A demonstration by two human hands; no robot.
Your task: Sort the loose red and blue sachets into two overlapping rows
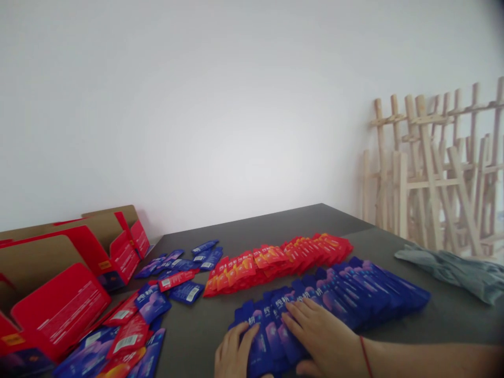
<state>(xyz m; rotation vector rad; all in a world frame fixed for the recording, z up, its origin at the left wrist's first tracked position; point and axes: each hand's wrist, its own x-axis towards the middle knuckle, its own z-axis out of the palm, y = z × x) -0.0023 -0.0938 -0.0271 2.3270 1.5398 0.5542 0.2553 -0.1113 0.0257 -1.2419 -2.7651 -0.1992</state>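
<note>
A long row of overlapping blue sachets lies fanned out on the dark table in front of me. At the row's left end my left hand rests against the outermost sachets, its fingers bent over their edge and slightly apart. My right hand lies on top of the same row, fingers stretched forward over the printed fronts and thumb apart. Neither hand lifts a sachet. Just beyond the blue row is a similar fanned row of red-orange sachets, touched by neither hand. The lower part of my left hand is cut off by the frame.
Open red cardboard boxes stand on the left. Loose blue and red sachets lie in front of them, with more blue sachets farther back. A grey plastic bag lies at the right table edge; wooden easels stand beyond.
</note>
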